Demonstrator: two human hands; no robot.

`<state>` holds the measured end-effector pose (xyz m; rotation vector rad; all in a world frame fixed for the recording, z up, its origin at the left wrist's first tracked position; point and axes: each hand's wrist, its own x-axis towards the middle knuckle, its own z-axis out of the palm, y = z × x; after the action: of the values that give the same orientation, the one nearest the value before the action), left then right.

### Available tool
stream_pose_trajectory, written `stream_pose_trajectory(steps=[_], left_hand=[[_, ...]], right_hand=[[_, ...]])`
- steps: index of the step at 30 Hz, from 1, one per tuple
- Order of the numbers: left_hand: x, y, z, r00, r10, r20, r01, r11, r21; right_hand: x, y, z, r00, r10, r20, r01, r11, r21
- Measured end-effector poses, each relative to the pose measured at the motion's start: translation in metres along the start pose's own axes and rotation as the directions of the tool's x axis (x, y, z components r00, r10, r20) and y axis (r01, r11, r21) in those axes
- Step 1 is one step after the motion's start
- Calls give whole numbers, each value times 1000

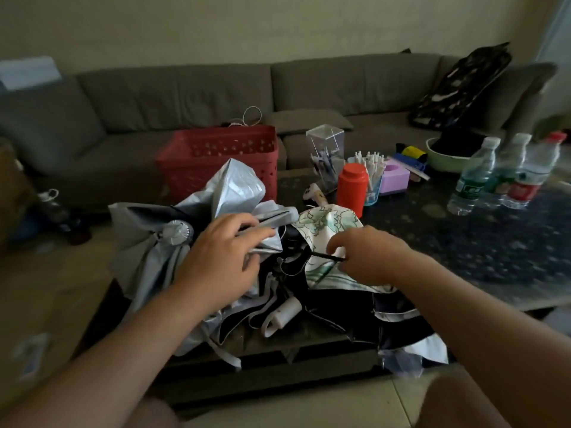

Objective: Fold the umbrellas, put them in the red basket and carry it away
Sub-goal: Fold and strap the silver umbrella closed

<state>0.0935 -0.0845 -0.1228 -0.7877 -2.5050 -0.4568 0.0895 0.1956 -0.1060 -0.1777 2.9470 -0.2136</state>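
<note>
Two collapsed umbrellas lie tangled at the near left corner of the dark table (463,251). The silver umbrella (231,189) is crumpled on the left, its white handle (282,315) pointing toward me. The white floral umbrella (327,220), black inside, spreads to the right. My left hand (219,257) rests on the silver fabric with its fingers curled over a fold. My right hand (367,254) pinches a thin black rib of the floral umbrella. The red basket (222,156) stands behind the pile at the table's far edge, nothing visible inside.
A red canister (352,188), a clear box (326,152), a cup of white sticks (372,173), a purple holder (395,176), a green bowl (448,160) and three water bottles (506,174) crowd the table's back. A grey sofa (216,97) runs behind.
</note>
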Motion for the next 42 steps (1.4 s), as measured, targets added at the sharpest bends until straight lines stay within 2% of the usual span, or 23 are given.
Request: stream_pose_trajectory(steps=[1,3,5,7,9,11,12,14,16,17,18,20,22,23,25,26,28,32,36,39,42], left_hand=[[4,0,-1,1000,7,-8,-6,999,37],[12,4,-1,998,53,-16,-51,994,96],[15,11,-3,996,74,-41,-69,990,119],[7,19,-10,990,93,-103,-77,986,146],[-10,17,-24,980,80,-182,-38,974,225],[-28,3,-38,972,-61,-229,135,936,324],[-34,-7,-44,957,-164,-240,244,900,360],[-41,-23,-51,923,-329,-200,381,858,344],[-42,-33,-52,904,-410,-121,428,878,213],[-42,-34,-51,897,-430,-104,441,884,152],[-42,-32,-50,892,-439,-108,450,886,112],[-43,-27,-45,890,-436,-132,444,895,45],[-49,-21,-40,885,-450,-122,447,893,-53],[-52,-19,-35,878,-466,-108,454,883,-121],[-61,-14,-28,849,-520,-94,478,833,-280],[-66,-10,-23,833,-545,-99,486,805,-339],[-76,-2,-13,829,-548,-109,478,797,-370],[-90,4,-6,930,-367,-20,343,886,-310],[-93,-6,-13,960,-281,3,271,924,-269],[-91,-14,-12,960,-260,-103,238,953,-185],[-80,-15,-22,905,-352,-238,296,924,-242]], right_hand=[[-2,4,4,987,35,-154,-40,999,-29],[-2,16,20,895,35,-444,-29,999,21],[0,30,39,816,17,-578,8,999,41],[2,38,51,839,93,-536,-63,995,75],[4,35,48,909,158,-386,-142,987,69],[7,22,37,936,140,-324,-143,990,15],[8,10,32,926,100,-365,-107,994,0],[5,-22,28,842,-41,-539,54,998,8],[2,-53,32,734,-197,-650,309,949,60],[1,-65,36,704,-251,-665,424,899,110],[2,-77,38,708,-267,-654,501,842,198],[6,-95,42,813,-241,-530,519,713,472],[9,-113,42,932,-194,-305,361,542,759],[9,-120,41,968,-174,-183,241,428,871],[12,-133,37,981,-180,75,-36,212,977],[13,-138,35,964,-200,173,-146,145,979],[19,-150,34,929,-236,286,-272,87,958],[26,-176,25,866,-270,421,-424,49,904],[29,-193,30,819,-251,516,-525,32,850],[31,-200,38,806,-276,523,-553,-38,832],[33,-200,45,815,-304,493,-541,-95,836]])
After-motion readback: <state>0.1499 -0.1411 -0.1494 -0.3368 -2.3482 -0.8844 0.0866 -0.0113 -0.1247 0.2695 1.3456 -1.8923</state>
